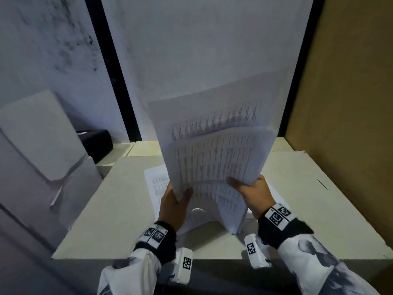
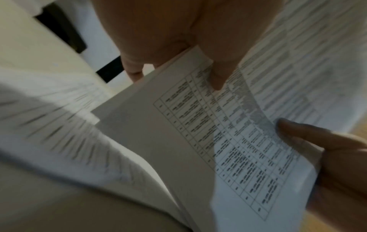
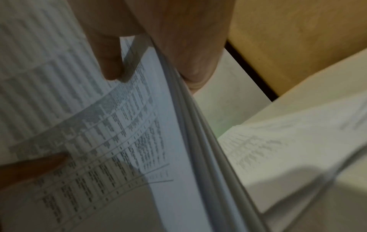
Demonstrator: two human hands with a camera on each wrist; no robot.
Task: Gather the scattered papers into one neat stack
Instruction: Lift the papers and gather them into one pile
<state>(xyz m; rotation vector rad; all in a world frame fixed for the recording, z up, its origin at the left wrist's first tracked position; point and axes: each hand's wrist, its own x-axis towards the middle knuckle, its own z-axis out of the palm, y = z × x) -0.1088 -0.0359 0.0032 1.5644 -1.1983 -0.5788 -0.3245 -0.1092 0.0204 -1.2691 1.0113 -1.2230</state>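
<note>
Nearest the head camera: patterned sleeves (image 1: 314, 265) and tagged wristbands (image 1: 276, 216), then both hands raised over the table (image 1: 297, 209). Left hand (image 1: 173, 206) grips the lower left corner of a lifted sheaf of papers (image 1: 212, 158), thumb on the printed face, fingers (image 2: 133, 69) curled behind. Right hand (image 1: 253, 193) pinches the lower right edge of the same sheaf, thumb in front, fingers (image 3: 194, 51) wrapped round the back of several layered edges. Sheaf held upright and tilted away, clear of the table at the top, lower sheets curling down toward it; top edges uneven and fanned, printed tables showing. More loose sheets (image 1: 155, 184) lying flat on the table beneath the hands, at least one poking out to the left.

Judged roughly midway: most sheets seemingly collected into the hands, yet not squared. Left to do, by the look of it: picking up the sheets underneath, tapping the edges even, laying one tidy stack flat. Off to the left, a dark box (image 1: 95, 143) and a white board (image 1: 42, 135).
</note>
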